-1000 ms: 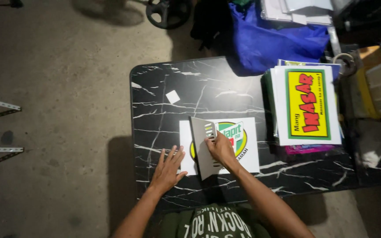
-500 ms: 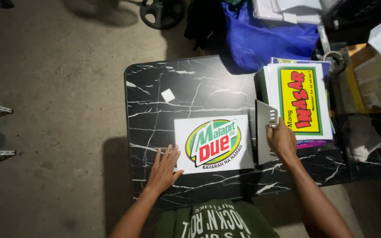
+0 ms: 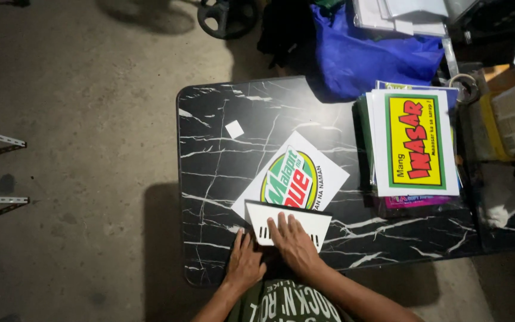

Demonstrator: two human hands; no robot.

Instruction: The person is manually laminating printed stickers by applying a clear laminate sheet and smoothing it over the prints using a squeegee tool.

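Right,
- Risk: the printed sheet (image 3: 293, 179) lies skewed on the black marble-pattern table (image 3: 210, 137), not square to its edges. If the white squeegee (image 3: 287, 223) pushes off-line, the sheet could crease or trap air, I'd judge.
- Risk: only the near edge of the sheet is pinned. A hard push could slide the whole sheet toward the far edge, since nothing holds its far corners.
- Risk: the stack of yellow posters (image 3: 415, 143) sits just beside the sheet at the table's right end. A sideways slip could nudge a corner against it.
- Right hand (image 3: 293, 244): fingers spread and flat, palm down on the squeegee, pressing rather than gripping. The squeegee lies on the sheet's near corner, close to the table's near edge.
- Left hand (image 3: 244, 262): open, fingers extended, flat on the table at the near edge, just left of the squeegee and touching or nearly touching its left end. Holds nothing.
- Small white scrap (image 3: 233, 129): loose toward the far left part of the table, well apart from the sheet.
- Blue bag (image 3: 377, 56): beyond the table's far edge.
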